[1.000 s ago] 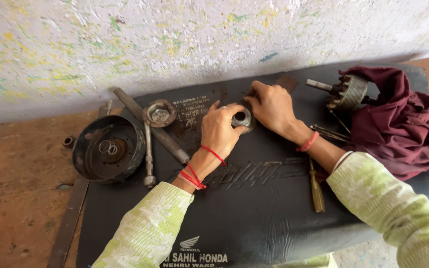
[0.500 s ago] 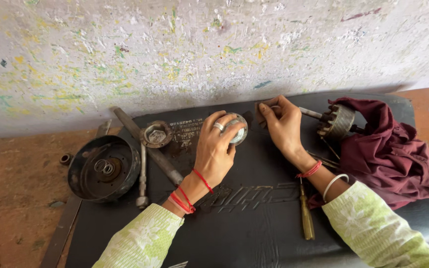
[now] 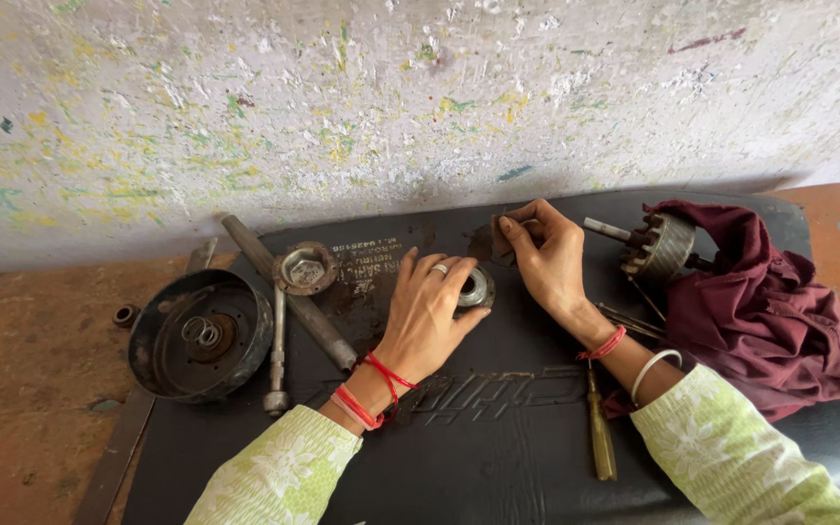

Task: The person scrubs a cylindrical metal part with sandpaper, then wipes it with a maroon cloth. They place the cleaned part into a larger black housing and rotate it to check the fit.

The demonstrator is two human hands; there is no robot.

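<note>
From the head camera, we see our left hand resting palm-down on a black padded seat, fingers spread and curved loosely over a small round metal bearing-like part. The part sits under our fingertips, touching them, flat on the seat; the hand steadies it rather than clamping it.

Just to the right of that hand, our right hand is pinched shut at the fingertips on a small brownish scrap, possibly abrasive paper or a bit of rag; the view is too dim there to tell which. That scrap hangs just beside the round part, not on it.

Left of our left hand lie a hex-nutted round cup, a long steel shaft, a thinner rod with a socket-like end, and further left a dark drum-shaped housing on the reddish floor. Right of our right hand a toothed clutch-like hub leans against a maroon cloth, and a wooden-handled screwdriver lies near our right wrist.

As we judge it, the stripping-down is done: the pieces lie apart and loose. The small part looks to be under attention now, with the scrap not yet applied to it, and every other piece waits unassembled.
</note>
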